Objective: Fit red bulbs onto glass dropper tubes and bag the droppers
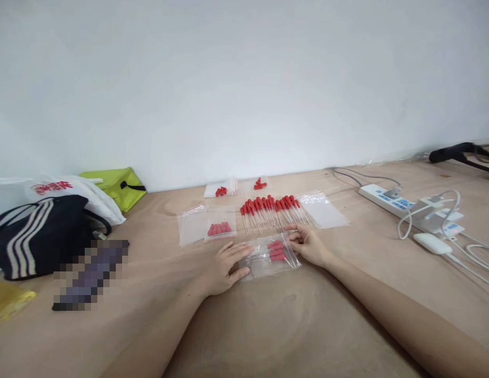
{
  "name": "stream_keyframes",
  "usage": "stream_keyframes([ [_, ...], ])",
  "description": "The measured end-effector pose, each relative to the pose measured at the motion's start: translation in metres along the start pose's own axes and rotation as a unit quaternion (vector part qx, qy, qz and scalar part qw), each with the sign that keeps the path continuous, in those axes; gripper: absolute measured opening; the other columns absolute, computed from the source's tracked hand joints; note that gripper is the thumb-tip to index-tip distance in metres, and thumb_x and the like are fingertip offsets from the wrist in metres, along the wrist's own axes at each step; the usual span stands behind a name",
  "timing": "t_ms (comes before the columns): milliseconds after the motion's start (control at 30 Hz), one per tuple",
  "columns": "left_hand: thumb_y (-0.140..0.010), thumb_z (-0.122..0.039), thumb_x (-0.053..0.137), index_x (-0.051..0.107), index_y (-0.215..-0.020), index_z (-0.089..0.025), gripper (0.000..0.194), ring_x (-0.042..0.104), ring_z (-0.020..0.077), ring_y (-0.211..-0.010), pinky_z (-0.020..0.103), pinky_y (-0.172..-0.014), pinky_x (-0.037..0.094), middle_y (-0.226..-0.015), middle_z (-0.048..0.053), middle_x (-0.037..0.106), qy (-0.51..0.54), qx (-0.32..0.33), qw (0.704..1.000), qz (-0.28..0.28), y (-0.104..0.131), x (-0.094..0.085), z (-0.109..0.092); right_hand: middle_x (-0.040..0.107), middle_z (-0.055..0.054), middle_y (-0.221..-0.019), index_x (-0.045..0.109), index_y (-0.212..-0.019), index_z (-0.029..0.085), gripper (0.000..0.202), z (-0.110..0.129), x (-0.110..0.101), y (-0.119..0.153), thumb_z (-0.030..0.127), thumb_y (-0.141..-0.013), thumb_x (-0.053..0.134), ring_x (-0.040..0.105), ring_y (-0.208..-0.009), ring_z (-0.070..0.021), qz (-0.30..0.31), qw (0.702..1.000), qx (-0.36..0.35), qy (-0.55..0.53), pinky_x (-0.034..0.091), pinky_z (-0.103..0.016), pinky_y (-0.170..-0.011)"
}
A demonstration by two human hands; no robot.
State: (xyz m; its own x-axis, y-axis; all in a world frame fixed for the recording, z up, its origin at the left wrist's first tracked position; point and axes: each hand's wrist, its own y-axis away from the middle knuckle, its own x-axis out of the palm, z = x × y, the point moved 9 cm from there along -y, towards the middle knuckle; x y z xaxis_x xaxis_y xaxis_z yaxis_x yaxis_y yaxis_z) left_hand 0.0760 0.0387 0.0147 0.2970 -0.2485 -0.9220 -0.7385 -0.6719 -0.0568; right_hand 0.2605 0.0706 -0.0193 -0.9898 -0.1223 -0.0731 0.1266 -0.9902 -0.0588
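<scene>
A clear zip bag (260,271) lies flat on the table in front of me, with several red-bulbed droppers (276,251) inside, bulbs toward the right. My left hand (227,266) rests at its left end, fingers spread and pressing lightly on the plastic. At the right, zip-strip end, the curled fingers of my right hand (307,244) pinch the bag's edge; part of that grip is hidden. Just beyond lies a row of loose droppers (270,210), red bulbs pointing away from me. Another bag of droppers (219,227) sits behind my left hand.
Flat plastic bags lie left (192,226) and right (323,210) of the row. Red bulbs (221,191) (260,184) rest on bags near the wall. A power strip (389,202) with cables is at right; a black bag (43,236) and green bag (129,189) stand left.
</scene>
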Motion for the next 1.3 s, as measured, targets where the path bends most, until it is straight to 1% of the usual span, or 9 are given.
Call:
stream_keyframes([
  [167, -0.087, -0.032, 0.043, 0.042, -0.125, -0.031, 0.038, 0.034, 0.0193, -0.124, 0.046, -0.105, 0.018, -0.134, 0.001, 0.041, -0.012, 0.002, 1.0, 0.014, -0.001, 0.002, -0.001, 0.055, 0.006, -0.057, 0.047, -0.098, 0.018, 0.045, -0.004, 0.002, -0.001, 0.032, -0.06, 0.066, 0.044, -0.042, -0.007, 0.01, 1.0, 0.018, 0.012, 0.034, -0.019, -0.039],
  [267, -0.087, -0.031, 0.043, 0.044, -0.123, -0.034, 0.036, 0.034, 0.0194, -0.124, 0.046, -0.105, 0.018, -0.134, 0.0, 0.04, -0.016, 0.008, 1.0, 0.014, -0.001, 0.002, -0.001, 0.053, 0.006, -0.058, 0.049, -0.097, 0.018, 0.04, -0.003, -0.001, -0.001, 0.029, -0.061, 0.064, 0.046, -0.046, -0.0073, -0.019, 0.999, -0.014, 0.035, 0.037, -0.02, -0.043],
  [367, -0.087, -0.029, 0.043, 0.046, -0.121, -0.034, 0.035, 0.034, 0.0189, -0.124, 0.046, -0.104, 0.019, -0.133, 0.0, 0.041, -0.018, 0.01, 1.0, 0.011, -0.001, 0.002, 0.0, 0.053, 0.005, -0.06, 0.05, -0.099, 0.018, 0.035, -0.003, 0.003, 0.0, 0.028, -0.067, 0.058, 0.048, -0.048, -0.0079, 0.01, 0.997, -0.028, 0.072, 0.038, -0.02, -0.045],
  [467, -0.087, -0.029, 0.044, 0.047, -0.121, -0.032, 0.035, 0.034, 0.0189, -0.124, 0.046, -0.104, 0.019, -0.133, 0.001, 0.042, -0.014, 0.007, 1.0, 0.006, -0.001, 0.002, 0.001, 0.055, 0.003, -0.063, 0.051, -0.099, 0.017, 0.031, -0.004, -0.012, -0.006, 0.031, -0.071, 0.052, 0.046, -0.044, -0.0081, -0.017, 0.992, -0.015, 0.127, 0.036, -0.021, -0.041],
  [633, -0.087, -0.031, 0.043, 0.045, -0.124, -0.029, 0.037, 0.034, 0.0193, -0.124, 0.045, -0.105, 0.019, -0.134, 0.003, 0.041, -0.015, 0.001, 1.0, -0.003, 0.0, 0.002, 0.003, 0.062, -0.002, -0.073, 0.058, -0.083, 0.017, 0.016, 0.022, -0.048, -0.03, 0.025, -0.071, 0.051, 0.054, -0.057, -0.0125, -0.161, 0.926, -0.069, 0.334, 0.042, -0.026, -0.059],
  [800, -0.088, -0.028, 0.042, 0.045, -0.124, -0.029, 0.036, 0.032, 0.0198, -0.125, 0.045, -0.104, 0.021, -0.134, 0.003, 0.04, -0.026, 0.001, 1.0, 0.006, 0.0, 0.001, 0.002, 0.062, -0.009, -0.091, 0.058, -0.091, 0.017, 0.021, 0.031, -0.041, -0.06, 0.023, -0.075, 0.047, 0.056, -0.085, -0.0218, -0.18, 0.855, -0.012, 0.487, 0.04, -0.029, -0.069],
  [900, -0.088, -0.025, 0.041, 0.047, -0.121, -0.035, 0.035, 0.029, 0.021, -0.126, 0.046, -0.103, 0.022, -0.135, 0.001, 0.038, -0.037, 0.018, 0.999, 0.018, 0.001, 0.001, -0.002, 0.061, -0.013, -0.092, 0.055, -0.095, 0.014, 0.023, 0.027, -0.035, -0.07, 0.022, -0.077, 0.044, 0.055, -0.09, -0.0248, -0.177, 0.833, 0.05, 0.522, 0.039, -0.03, -0.07],
  [1133, -0.09, -0.027, 0.038, 0.045, -0.121, -0.04, 0.034, 0.028, 0.0209, -0.127, 0.047, -0.103, 0.022, -0.137, -0.001, 0.035, -0.058, 0.039, 0.997, 0.028, 0.003, 0.005, -0.005, 0.06, -0.016, -0.092, 0.051, -0.097, 0.01, 0.026, 0.03, -0.036, -0.073, 0.011, -0.074, 0.04, 0.056, -0.089, -0.0247, -0.19, 0.826, 0.077, 0.525, 0.039, -0.03, -0.07],
  [1300, -0.09, -0.026, 0.037, 0.044, -0.122, -0.039, 0.035, 0.028, 0.0214, -0.126, 0.047, -0.102, 0.022, -0.137, 0.0, 0.035, -0.062, 0.035, 0.997, 0.028, 0.002, 0.005, -0.003, 0.059, -0.014, -0.087, 0.044, -0.108, 0.008, 0.036, 0.046, -0.042, -0.059, 0.014, -0.073, 0.042, 0.057, -0.08, -0.0236, -0.209, 0.86, -0.017, 0.464, 0.041, -0.031, -0.066],
])
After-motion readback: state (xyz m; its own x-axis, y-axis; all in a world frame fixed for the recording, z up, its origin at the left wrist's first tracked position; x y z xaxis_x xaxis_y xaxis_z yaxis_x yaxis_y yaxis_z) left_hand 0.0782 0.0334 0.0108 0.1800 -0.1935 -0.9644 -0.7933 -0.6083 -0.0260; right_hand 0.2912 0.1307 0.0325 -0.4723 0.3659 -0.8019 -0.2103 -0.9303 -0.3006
